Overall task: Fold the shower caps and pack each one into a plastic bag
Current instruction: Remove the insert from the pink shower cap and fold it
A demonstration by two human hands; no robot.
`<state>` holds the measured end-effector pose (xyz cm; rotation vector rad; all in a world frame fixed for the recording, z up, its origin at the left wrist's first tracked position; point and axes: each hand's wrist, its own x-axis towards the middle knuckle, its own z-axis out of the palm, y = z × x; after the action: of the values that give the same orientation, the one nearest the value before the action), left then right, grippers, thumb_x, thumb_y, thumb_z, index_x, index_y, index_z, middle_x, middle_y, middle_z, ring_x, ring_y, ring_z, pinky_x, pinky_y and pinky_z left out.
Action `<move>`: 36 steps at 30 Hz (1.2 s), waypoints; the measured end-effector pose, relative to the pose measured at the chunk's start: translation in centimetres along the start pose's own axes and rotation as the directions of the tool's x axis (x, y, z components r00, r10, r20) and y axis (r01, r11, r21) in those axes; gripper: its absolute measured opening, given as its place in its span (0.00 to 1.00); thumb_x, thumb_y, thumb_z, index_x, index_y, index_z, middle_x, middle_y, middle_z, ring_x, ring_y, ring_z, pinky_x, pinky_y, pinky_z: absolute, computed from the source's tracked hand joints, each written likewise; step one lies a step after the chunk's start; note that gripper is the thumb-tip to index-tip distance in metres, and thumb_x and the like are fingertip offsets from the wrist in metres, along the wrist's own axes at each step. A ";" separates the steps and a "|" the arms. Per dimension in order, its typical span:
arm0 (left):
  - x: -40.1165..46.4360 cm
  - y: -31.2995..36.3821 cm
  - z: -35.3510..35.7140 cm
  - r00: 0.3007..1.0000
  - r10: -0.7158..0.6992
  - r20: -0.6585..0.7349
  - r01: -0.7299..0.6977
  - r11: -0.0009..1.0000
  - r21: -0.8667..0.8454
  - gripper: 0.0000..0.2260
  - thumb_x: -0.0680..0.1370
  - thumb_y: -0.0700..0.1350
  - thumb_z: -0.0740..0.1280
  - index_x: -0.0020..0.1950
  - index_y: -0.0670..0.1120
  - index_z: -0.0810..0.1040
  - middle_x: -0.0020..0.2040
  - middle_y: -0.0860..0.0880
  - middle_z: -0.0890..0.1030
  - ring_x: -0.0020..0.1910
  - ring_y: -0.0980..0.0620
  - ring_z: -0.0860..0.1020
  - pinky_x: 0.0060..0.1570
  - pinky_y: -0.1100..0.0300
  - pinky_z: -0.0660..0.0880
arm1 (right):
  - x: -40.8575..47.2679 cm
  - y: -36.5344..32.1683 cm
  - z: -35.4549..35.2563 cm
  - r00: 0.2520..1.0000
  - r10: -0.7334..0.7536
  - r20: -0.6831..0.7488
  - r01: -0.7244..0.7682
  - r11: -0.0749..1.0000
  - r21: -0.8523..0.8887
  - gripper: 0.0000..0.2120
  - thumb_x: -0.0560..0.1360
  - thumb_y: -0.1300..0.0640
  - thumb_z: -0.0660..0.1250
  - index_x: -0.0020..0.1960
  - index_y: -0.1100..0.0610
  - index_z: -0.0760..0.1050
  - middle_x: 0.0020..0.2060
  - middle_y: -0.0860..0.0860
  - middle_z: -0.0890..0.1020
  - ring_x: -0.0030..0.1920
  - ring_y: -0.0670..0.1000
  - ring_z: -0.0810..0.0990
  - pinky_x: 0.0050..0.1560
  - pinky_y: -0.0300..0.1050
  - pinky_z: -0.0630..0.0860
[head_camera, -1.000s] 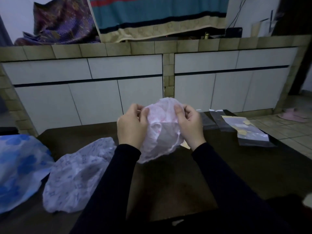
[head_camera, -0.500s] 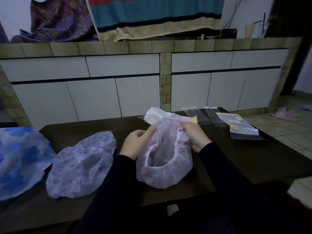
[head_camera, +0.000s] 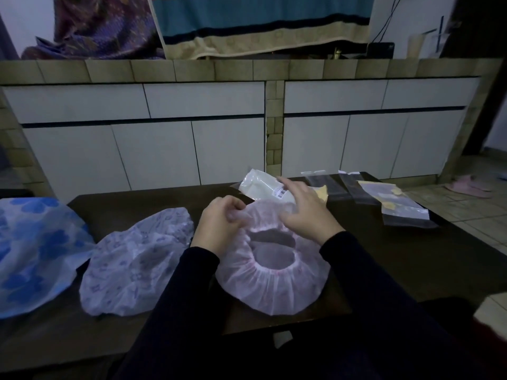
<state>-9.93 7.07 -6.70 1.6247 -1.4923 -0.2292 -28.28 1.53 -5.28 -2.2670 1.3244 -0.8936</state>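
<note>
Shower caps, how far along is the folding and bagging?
No cap looks bagged yet. The pink cap lies open on the table, both hands on its far edge. The lilac cap and blue cap wait unfolded; empty plastic bags lie beyond.

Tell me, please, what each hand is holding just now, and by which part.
The left hand pinches the pink shower cap at its far gathered edge. The right hand rests open-fingered on that far edge, gripping nothing.

On the dark bench (head_camera: 384, 259), the left hand (head_camera: 219, 224) pinches the pink shower cap's (head_camera: 274, 281) rim while the right hand (head_camera: 307, 212) rests open on it.
</note>
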 end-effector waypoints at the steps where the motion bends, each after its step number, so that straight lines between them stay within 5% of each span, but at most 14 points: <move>1: 0.1 0.2 -0.1 0.999 0.038 0.025 -0.038 0.999 -0.027 0.07 0.72 0.37 0.72 0.47 0.47 0.80 0.49 0.48 0.77 0.42 0.60 0.73 0.40 0.78 0.67 | 0.6 -0.7 0.0 0.998 -0.051 0.025 0.052 0.998 -0.047 0.28 0.75 0.56 0.63 0.74 0.45 0.63 0.71 0.47 0.68 0.71 0.50 0.64 0.72 0.55 0.59; 5: 0.2 0.6 0.0 0.997 0.073 -0.033 -0.077 0.990 -0.118 0.11 0.69 0.43 0.76 0.49 0.47 0.80 0.48 0.49 0.77 0.45 0.59 0.75 0.44 0.74 0.69 | 2.4 -1.0 1.1 0.996 -0.020 0.088 0.039 0.974 -0.221 0.11 0.77 0.50 0.61 0.56 0.45 0.78 0.55 0.46 0.82 0.61 0.51 0.75 0.62 0.49 0.62; 10: 0.0 -0.2 -0.1 0.970 -0.234 0.069 0.230 0.972 0.057 0.13 0.73 0.55 0.71 0.49 0.46 0.77 0.44 0.50 0.79 0.40 0.56 0.74 0.33 0.65 0.66 | 1.8 0.6 1.9 0.990 0.088 -0.113 -0.081 0.995 0.061 0.04 0.77 0.52 0.64 0.46 0.48 0.78 0.43 0.46 0.82 0.47 0.49 0.79 0.46 0.42 0.72; 14: 0.1 -0.9 0.0 0.967 -0.254 -0.033 0.255 0.966 0.030 0.08 0.75 0.46 0.71 0.51 0.44 0.79 0.45 0.48 0.80 0.44 0.50 0.76 0.43 0.60 0.69 | 0.6 2.0 1.4 0.963 0.192 -0.190 -0.185 0.981 0.055 0.12 0.76 0.41 0.63 0.45 0.49 0.72 0.37 0.47 0.77 0.41 0.51 0.76 0.41 0.43 0.68; 17: -0.1 -0.9 0.3 0.972 -0.228 -0.056 0.229 0.973 0.017 0.05 0.75 0.47 0.70 0.47 0.46 0.79 0.40 0.50 0.79 0.43 0.51 0.77 0.41 0.61 0.68 | -0.9 2.4 1.2 0.947 0.232 -0.223 -0.222 0.973 0.071 0.18 0.77 0.38 0.60 0.46 0.53 0.73 0.40 0.49 0.80 0.41 0.52 0.78 0.43 0.47 0.75; 22: -0.5 -0.5 0.8 0.990 -0.139 -0.039 0.133 0.985 -0.114 0.08 0.75 0.52 0.70 0.44 0.48 0.78 0.39 0.53 0.79 0.38 0.59 0.75 0.34 0.68 0.67 | -1.0 1.5 0.1 0.968 0.142 -0.205 -0.148 0.989 -0.011 0.09 0.76 0.57 0.62 0.54 0.53 0.78 0.51 0.50 0.80 0.51 0.54 0.77 0.60 0.53 0.72; 24: -0.6 -0.1 0.9 0.995 -0.096 0.003 0.095 0.980 -0.173 0.05 0.73 0.47 0.73 0.45 0.51 0.78 0.41 0.56 0.80 0.41 0.61 0.77 0.36 0.72 0.69 | -0.4 0.9 -0.4 0.984 0.069 -0.165 -0.075 0.997 -0.029 0.21 0.70 0.64 0.62 0.60 0.51 0.78 0.55 0.47 0.79 0.55 0.51 0.76 0.63 0.49 0.69; 26: -0.4 0.1 0.9 0.998 -0.051 0.030 0.056 0.972 -0.228 0.08 0.71 0.43 0.75 0.47 0.52 0.79 0.44 0.57 0.81 0.44 0.60 0.79 0.40 0.73 0.71 | 0.1 0.2 -0.4 0.993 0.052 -0.109 -0.045 0.997 0.064 0.21 0.70 0.63 0.63 0.61 0.51 0.78 0.54 0.48 0.81 0.54 0.48 0.78 0.60 0.46 0.73; 29: -0.2 0.0 0.7 0.997 -0.061 0.046 0.072 0.950 -0.304 0.10 0.68 0.47 0.77 0.47 0.50 0.81 0.43 0.55 0.83 0.44 0.60 0.80 0.42 0.69 0.74 | 0.7 0.2 -0.2 0.994 0.076 -0.074 -0.063 0.984 0.167 0.06 0.74 0.56 0.66 0.47 0.54 0.81 0.43 0.49 0.83 0.46 0.48 0.79 0.48 0.44 0.75; 32: -0.3 -0.6 0.3 0.995 -0.096 -0.006 0.094 0.979 -0.178 0.12 0.69 0.53 0.76 0.34 0.48 0.78 0.31 0.55 0.78 0.31 0.59 0.73 0.33 0.69 0.68 | 0.7 1.3 0.1 0.995 0.087 -0.041 -0.072 0.959 0.273 0.11 0.77 0.54 0.67 0.38 0.58 0.77 0.33 0.49 0.78 0.37 0.46 0.75 0.39 0.40 0.70; 36: -0.4 -1.1 -0.2 0.973 -0.152 -0.174 0.135 0.985 -0.107 0.16 0.73 0.53 0.72 0.30 0.45 0.75 0.28 0.51 0.74 0.29 0.56 0.70 0.27 0.71 0.65 | 0.5 2.4 0.9 0.981 0.171 -0.090 -0.105 0.863 0.495 0.21 0.78 0.53 0.66 0.30 0.55 0.63 0.25 0.47 0.64 0.27 0.45 0.63 0.32 0.41 0.61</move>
<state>-9.14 7.41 -7.49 1.6331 -1.2108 -0.2217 -29.04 -0.04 -7.16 -1.7264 1.1334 -1.1868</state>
